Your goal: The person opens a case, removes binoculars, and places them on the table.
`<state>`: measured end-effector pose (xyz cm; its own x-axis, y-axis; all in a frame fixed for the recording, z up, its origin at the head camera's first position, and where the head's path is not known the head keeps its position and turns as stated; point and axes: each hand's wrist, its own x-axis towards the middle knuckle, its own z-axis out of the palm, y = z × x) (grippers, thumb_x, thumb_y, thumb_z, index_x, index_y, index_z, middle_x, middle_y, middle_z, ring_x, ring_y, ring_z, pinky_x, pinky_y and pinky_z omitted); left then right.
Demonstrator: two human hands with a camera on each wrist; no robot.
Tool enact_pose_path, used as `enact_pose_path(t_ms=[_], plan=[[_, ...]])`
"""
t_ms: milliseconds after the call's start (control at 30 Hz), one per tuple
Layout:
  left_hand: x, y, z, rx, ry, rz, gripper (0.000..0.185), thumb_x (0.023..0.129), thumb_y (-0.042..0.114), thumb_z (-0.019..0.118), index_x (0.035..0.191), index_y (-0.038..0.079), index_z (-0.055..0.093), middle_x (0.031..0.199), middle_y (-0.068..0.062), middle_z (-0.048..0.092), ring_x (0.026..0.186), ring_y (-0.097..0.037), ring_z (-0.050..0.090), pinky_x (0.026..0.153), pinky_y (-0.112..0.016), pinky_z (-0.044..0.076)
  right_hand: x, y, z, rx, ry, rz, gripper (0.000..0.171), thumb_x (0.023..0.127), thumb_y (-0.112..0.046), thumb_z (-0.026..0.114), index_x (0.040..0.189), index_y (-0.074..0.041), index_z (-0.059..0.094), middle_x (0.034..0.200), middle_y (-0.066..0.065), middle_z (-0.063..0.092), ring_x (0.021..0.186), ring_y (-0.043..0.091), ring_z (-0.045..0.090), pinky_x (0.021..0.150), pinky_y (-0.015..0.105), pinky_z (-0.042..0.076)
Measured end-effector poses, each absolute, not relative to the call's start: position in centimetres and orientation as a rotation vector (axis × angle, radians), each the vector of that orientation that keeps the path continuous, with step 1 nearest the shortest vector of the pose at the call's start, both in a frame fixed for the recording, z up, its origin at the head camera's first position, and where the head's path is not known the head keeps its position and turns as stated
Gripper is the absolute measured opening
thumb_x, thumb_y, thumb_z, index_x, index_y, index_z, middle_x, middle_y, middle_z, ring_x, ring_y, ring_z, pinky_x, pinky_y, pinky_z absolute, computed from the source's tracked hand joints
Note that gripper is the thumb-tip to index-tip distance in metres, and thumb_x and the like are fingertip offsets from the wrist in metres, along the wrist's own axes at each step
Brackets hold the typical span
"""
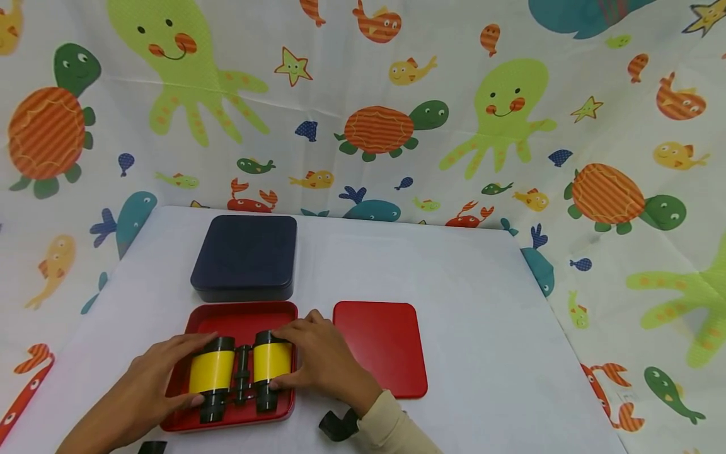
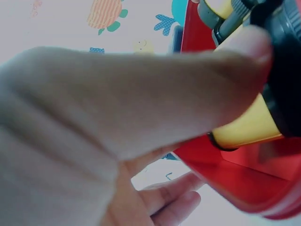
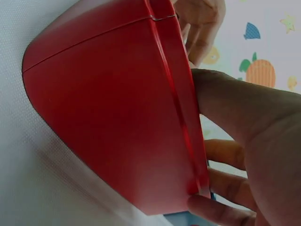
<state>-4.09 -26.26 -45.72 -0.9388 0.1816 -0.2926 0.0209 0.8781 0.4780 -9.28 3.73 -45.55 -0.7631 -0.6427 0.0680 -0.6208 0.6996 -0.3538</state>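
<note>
Yellow-and-black binoculars (image 1: 212, 372) are in the open red tin (image 1: 244, 310) in the head view. My left hand (image 1: 138, 384) holds their left barrel, thumb at the near end and fingers at the far end. My right hand (image 1: 323, 359) grips the right barrel, reaching over the tin's right side. In the left wrist view the thumb lies against a yellow barrel (image 2: 251, 125), above the tin's inner wall (image 2: 221, 174). The right wrist view shows the tin's outer side (image 3: 113, 108) large, hiding the binoculars, with some right-hand fingers (image 3: 225, 183) at its rim.
A dark navy tin (image 1: 246, 255), closed, stands just behind the red tin. Right of it a flat red lid (image 1: 382, 347) lies on the white table (image 1: 465, 328). A black curved piece (image 1: 338, 425) is beside my right wrist. A sea-animal print cloth (image 1: 368, 75) hangs behind.
</note>
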Motion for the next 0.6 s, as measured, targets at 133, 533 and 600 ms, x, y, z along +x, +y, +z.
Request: enact_pose_path(t_ms=[133,533,600], plan=[[-4.02,-26.13,-45.58,0.149,2.732,0.662,0.113,0.066,0.041,0.099,0.161,0.015,0.045,0.151,-0.03,0.052,0.127,-0.056,0.048,0.094,-0.083,0.045,-9.2,3.69,-45.41,-1.07,2.844,-0.536,0.073,0.08,-0.064,0.085,0.142,-0.029,0.068,0.133,-0.012,0.072,0.108,0.005,0.053,0.089,0.017,0.049],[-3.83,-25.7,-45.46,0.14,2.835,0.617,0.105,0.066,0.032,0.101,0.156,0.011,0.051,0.137,-0.024,0.062,0.115,-0.045,0.058,0.094,-0.081,0.046,-8.86,3.11,-45.44,-1.073,2.933,-0.376,0.073,0.081,-0.067,0.083,0.141,-0.029,0.069,0.123,-0.012,0.075,0.1,0.006,0.051,0.084,0.018,0.047],[-3.85,-25.74,-45.5,0.14,2.828,0.603,0.106,0.065,0.032,0.102,0.156,0.011,0.05,0.137,-0.025,0.062,0.115,-0.046,0.058,0.093,-0.08,0.047,-8.88,3.09,-45.39,-1.078,2.927,-0.374,0.073,0.08,-0.066,0.084,0.141,-0.029,0.069,0.124,-0.013,0.075,0.101,0.006,0.051,0.084,0.018,0.047]])
